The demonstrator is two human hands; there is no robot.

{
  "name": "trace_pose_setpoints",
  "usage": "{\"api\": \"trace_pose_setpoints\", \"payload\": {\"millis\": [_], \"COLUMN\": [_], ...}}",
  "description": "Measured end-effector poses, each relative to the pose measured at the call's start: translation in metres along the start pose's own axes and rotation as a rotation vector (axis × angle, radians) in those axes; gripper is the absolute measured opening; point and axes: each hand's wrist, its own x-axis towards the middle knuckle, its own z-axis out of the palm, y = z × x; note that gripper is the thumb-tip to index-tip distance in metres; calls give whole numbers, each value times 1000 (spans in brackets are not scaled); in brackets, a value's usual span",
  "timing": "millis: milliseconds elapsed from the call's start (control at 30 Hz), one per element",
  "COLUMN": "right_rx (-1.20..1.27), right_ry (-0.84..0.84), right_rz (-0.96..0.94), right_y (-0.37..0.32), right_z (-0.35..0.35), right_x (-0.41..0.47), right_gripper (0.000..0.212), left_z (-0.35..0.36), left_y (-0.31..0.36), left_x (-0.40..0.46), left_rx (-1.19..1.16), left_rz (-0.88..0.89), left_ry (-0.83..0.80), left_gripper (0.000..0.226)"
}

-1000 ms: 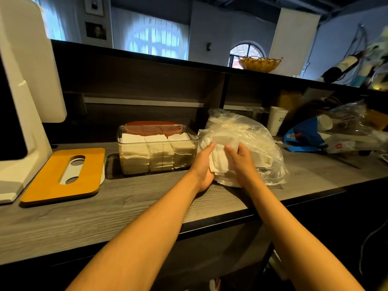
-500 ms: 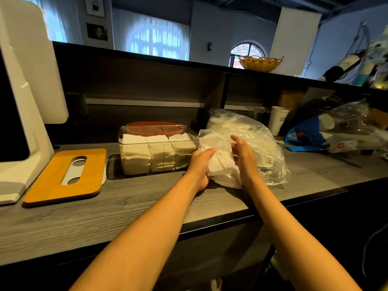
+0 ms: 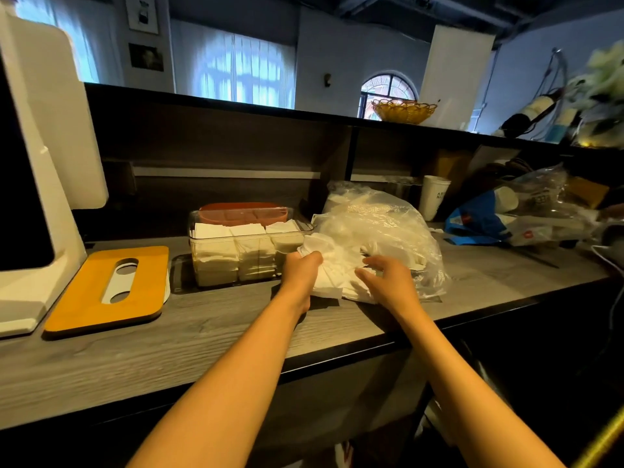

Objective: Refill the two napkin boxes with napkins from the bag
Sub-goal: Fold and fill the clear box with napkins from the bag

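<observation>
Lying at ten o'clock from the hands, the clear rectangular plastic napkin box (image 3: 250, 246), long axis nine-to-three, sits on the grey wood-grain surface (image 3: 202, 332), touching or just beside the crumpled clear plastic bag (image 3: 381, 231). Left hand (image 3: 302, 268), nearer the box, grips a bunch of white paper napkins (image 3: 332, 268) at the bag's mouth. Right hand (image 3: 388, 282) hovers at three o'clock, fingers spread and loosely bent, holding nothing.
</observation>
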Motion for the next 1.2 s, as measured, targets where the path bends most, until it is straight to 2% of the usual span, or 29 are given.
{"api": "trace_pose_setpoints", "payload": {"millis": [67,133,200,333,400,533,633,700,800,933,1000,1133,1200], "right_rx": [-45,-107,-164,-260,-255,72,237,290,431,757,869,687,563], "right_ry": [16,-140,-256,-147,-124,56,155,109,56,-47,-160,-317,-384], "right_rz": [-125,-188,-175,-220,-205,-56,-33,-26,14,76,122,262,317], "right_y": [-2,-3,-4,-8,-9,-17,-35,-51,-72,-111,-126,-138,-136], "right_z": [-4,-4,-4,-5,-5,-14,-24,-30,-34,-41,-41,-13,4], "right_x": [-11,-20,-25,-25,-24,-23,-22,-22,-24,-35,-37,-38,-42], "right_gripper": [34,41,44,25,24,22,22,27,36,14,25,16,29], "left_z": [-1,-4,-6,-17,-28,-53,-69,-77,-87,-92,-92,-94,-93], "left_y": [0,-1,0,1,4,11,16,20,21,17,15,15,18], "left_x": [-4,-6,-12,-24,-32,-47,-56,-62,-67,-64,-63,-63,-68], "left_rx": [-27,-42,-52,-124,-166,-255,-313,-332,-385,-434,-419,-363,-340], "left_rz": [6,25,27,-52,-109,-232,-284,-287,-290,-275,-292,-344,-338], "left_ry": [30,61,54,-2,-22,-69,-134,-177,-217,-258,-290,-378,-385], "left_gripper": [17,18,18,19,25,33,35,27,35,46,52,69,62]}}
